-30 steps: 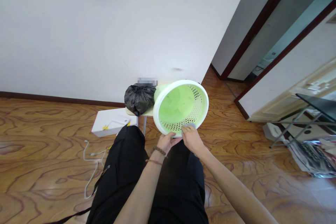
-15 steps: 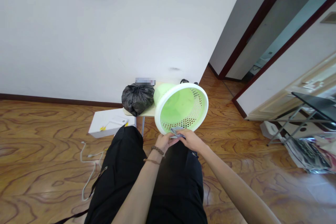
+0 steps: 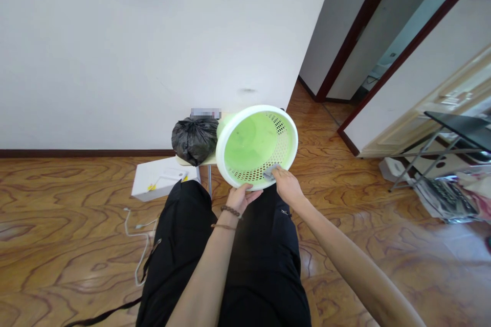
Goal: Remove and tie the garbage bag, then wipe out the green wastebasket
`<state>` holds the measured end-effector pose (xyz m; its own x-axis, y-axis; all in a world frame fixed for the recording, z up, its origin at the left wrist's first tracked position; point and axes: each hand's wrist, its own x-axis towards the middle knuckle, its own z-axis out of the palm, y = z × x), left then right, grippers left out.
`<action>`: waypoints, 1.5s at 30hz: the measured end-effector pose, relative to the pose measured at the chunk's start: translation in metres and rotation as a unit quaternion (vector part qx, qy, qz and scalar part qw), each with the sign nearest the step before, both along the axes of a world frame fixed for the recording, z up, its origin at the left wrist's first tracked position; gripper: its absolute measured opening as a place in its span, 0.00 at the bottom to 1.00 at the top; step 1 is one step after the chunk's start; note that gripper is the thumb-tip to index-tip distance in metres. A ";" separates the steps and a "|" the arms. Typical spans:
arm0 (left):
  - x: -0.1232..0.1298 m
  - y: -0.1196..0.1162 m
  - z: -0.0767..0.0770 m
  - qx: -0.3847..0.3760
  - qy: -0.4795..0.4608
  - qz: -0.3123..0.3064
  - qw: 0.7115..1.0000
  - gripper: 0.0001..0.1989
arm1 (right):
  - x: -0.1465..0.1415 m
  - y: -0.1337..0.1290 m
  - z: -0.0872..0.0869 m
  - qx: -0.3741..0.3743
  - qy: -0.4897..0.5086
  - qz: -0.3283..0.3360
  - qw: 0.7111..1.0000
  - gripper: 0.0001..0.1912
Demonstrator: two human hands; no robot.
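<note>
A light green plastic basket (image 3: 251,140) with a white rim and perforated sides lies tilted, its mouth towards me. At the lower rim, my left hand (image 3: 241,198) grips the edge, fingers beneath and thumb on top. My right hand (image 3: 288,186) is closed on a small grey cloth (image 3: 271,170), pressed to the inside of the basket just within the lower right rim. Part of the cloth is hidden by the fingers.
A tied black plastic bag (image 3: 195,140) sits left of the basket on a small pale table (image 3: 183,161). Below left are a white box (image 3: 155,176) and a white cable (image 3: 143,255) on the wooden floor. A dark folding table (image 3: 460,127) stands at right.
My right hand has moved the grey cloth from the lower rim to the right, and inside the basket. My left hand has stayed at the rim, apart from the right now.
</note>
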<state>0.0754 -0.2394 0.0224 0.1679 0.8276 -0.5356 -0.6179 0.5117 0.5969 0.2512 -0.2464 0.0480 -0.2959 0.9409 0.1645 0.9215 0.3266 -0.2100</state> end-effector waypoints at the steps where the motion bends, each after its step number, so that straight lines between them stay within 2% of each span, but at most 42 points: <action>1: 0.000 0.000 -0.001 -0.001 -0.001 -0.002 1.000 0.20 | -0.005 -0.002 0.000 -0.016 0.007 0.021 1.000 0.22; 5: -0.001 -0.002 -0.004 0.011 0.000 -0.006 1.000 0.17 | -0.021 -0.006 0.003 -0.054 0.010 0.120 0.991 0.23; 7: -0.002 -0.002 -0.001 0.009 0.002 -0.003 1.000 0.18 | -0.015 -0.001 0.007 -0.017 -0.002 0.104 0.994 0.23; 10: -0.004 0.000 0.007 -0.006 -0.002 0.003 1.000 0.20 | 0.008 0.012 0.013 0.060 -0.013 0.039 0.997 0.23; 12: -0.005 0.002 0.011 -0.018 -0.009 0.010 1.000 0.21 | 0.020 0.017 0.015 0.082 -0.018 0.014 0.996 0.23; 15: -0.006 0.003 0.011 -0.020 -0.010 0.020 1.000 0.23 | 0.017 0.011 0.009 0.059 -0.032 0.021 0.998 0.22; 20: -0.004 0.000 0.002 -0.011 0.039 0.006 0.999 0.20 | -0.014 -0.010 -0.007 -0.013 -0.037 0.106 0.994 0.24; 22: -0.003 -0.002 0.002 -0.016 0.054 -0.002 0.998 0.19 | -0.014 -0.010 -0.009 -0.004 -0.043 0.095 0.995 0.23; 25: -0.003 -0.002 0.006 -0.014 0.042 -0.004 0.999 0.20 | -0.001 -0.001 -0.008 0.029 -0.039 0.036 0.998 0.22; 27: -0.003 -0.002 0.009 -0.012 0.032 -0.003 0.999 0.21 | 0.007 0.003 -0.007 0.034 -0.027 0.021 0.999 0.23; 32: -0.004 -0.001 0.007 -0.009 0.048 -0.007 0.999 0.19 | -0.005 -0.007 -0.005 -0.025 0.003 0.112 0.993 0.25; 36: -0.004 -0.002 0.003 -0.010 0.061 -0.012 0.998 0.17 | -0.018 -0.012 0.000 -0.051 0.069 0.140 0.986 0.23; 40: -0.004 -0.002 0.007 0.002 0.044 -0.013 0.999 0.17 | -0.016 -0.006 0.003 -0.032 0.095 0.123 0.987 0.21; 45: -0.007 0.000 0.013 -0.001 0.013 -0.016 1.000 0.16 | -0.011 0.000 0.005 0.050 0.070 0.049 0.995 0.18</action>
